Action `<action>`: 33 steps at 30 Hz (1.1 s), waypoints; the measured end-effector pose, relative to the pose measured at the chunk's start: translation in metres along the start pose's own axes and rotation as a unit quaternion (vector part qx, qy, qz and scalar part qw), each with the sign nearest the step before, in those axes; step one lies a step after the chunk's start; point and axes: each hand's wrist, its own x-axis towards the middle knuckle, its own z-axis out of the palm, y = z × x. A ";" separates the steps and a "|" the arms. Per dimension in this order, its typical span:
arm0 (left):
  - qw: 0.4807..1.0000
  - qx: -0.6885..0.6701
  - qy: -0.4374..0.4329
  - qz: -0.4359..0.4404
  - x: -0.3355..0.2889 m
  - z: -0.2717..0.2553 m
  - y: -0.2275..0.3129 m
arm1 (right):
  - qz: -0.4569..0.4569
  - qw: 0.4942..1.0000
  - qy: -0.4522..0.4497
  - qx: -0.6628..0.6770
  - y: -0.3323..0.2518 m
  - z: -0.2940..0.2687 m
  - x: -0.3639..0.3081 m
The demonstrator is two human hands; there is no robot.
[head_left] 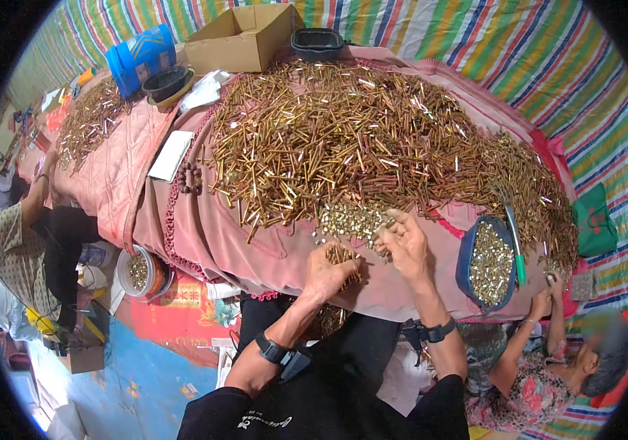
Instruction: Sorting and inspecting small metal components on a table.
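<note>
My left hand is wrapped round a bundle of thin brass-coloured rods, held upright at the near edge of the pink cloth. Just right of it, my right hand is curled over the near side of a small heap of shiny metal pieces. A few of those pieces show at its thumb and fingertips. Beyond both hands spreads a wide pile of loose brass-coloured rods. More rods lie low between my legs, partly hidden by my left arm.
A blue tub of small metal pieces stands at right, beside a green-handled tool. One co-worker sits at lower right, another at far left. At the back are a cardboard box, a black basin and a blue bucket.
</note>
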 end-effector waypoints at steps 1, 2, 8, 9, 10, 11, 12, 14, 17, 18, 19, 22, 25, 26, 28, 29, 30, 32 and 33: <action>0.999 0.032 0.000 0.004 -0.001 -0.001 0.001 | 0.001 1.000 0.000 0.000 0.001 0.004 -0.006; 0.999 0.032 -0.001 0.004 0.000 0.000 -0.001 | -0.021 1.000 -0.007 -0.011 0.001 0.008 -0.012; 0.999 -0.043 -0.013 -0.011 0.000 0.004 -0.003 | -0.066 0.990 -0.007 -0.123 0.001 0.016 -0.028; 0.999 -0.047 -0.009 -0.013 0.000 0.004 -0.004 | -0.066 0.990 -0.008 -0.123 -0.004 0.017 -0.029; 0.999 -0.052 -0.006 -0.015 0.000 0.004 -0.006 | -0.094 0.975 -0.022 -0.200 -0.011 0.018 -0.031; 0.999 -0.052 -0.006 -0.014 0.001 0.004 -0.010 | -0.123 0.953 -0.035 -0.276 -0.016 0.020 -0.032; 0.999 -0.030 0.008 0.014 0.005 0.002 -0.019 | -0.264 0.913 -0.041 -0.309 -0.014 0.024 -0.027; 0.999 -0.009 0.022 0.042 0.008 -0.001 -0.034 | -0.291 0.898 -0.056 -0.326 -0.010 0.026 -0.027; 0.994 0.034 0.047 0.092 0.008 -0.001 -0.047 | -0.292 0.885 -0.077 -0.355 0.002 0.025 -0.031; 0.995 0.003 0.044 0.093 0.007 0.001 -0.047 | -0.290 0.888 -0.062 -0.351 0.010 0.025 -0.033; 0.994 -0.027 0.041 0.094 0.007 0.002 -0.046 | -0.287 0.892 -0.047 -0.346 0.017 0.023 -0.034; 0.997 0.003 0.042 0.064 0.007 0.001 -0.043 | -0.271 0.900 -0.047 -0.337 0.013 0.027 -0.037; 0.996 0.054 0.037 0.064 0.009 0.001 -0.037 | -0.231 0.921 -0.053 -0.310 0.012 0.024 -0.035; 0.996 0.055 0.038 0.063 0.010 -0.001 -0.036 | -0.230 0.921 -0.054 -0.309 0.006 0.022 -0.037; 0.999 -0.040 0.031 0.014 0.009 -0.001 -0.036 | -0.157 0.908 0.016 -0.388 -0.008 0.013 -0.046; 0.999 -0.042 0.026 0.010 0.008 0.002 -0.032 | -0.153 0.907 0.019 -0.391 -0.010 0.000 -0.049; 0.999 -0.037 0.027 0.021 0.007 0.003 -0.027 | -0.113 0.899 0.044 -0.422 -0.009 -0.013 -0.051; 0.998 -0.036 0.032 0.026 0.008 0.004 -0.026 | -0.060 0.882 0.063 -0.462 -0.004 -0.028 -0.054; 0.999 -0.037 0.030 0.025 0.009 0.004 -0.027 | -0.058 0.882 0.064 -0.463 0.001 -0.030 -0.056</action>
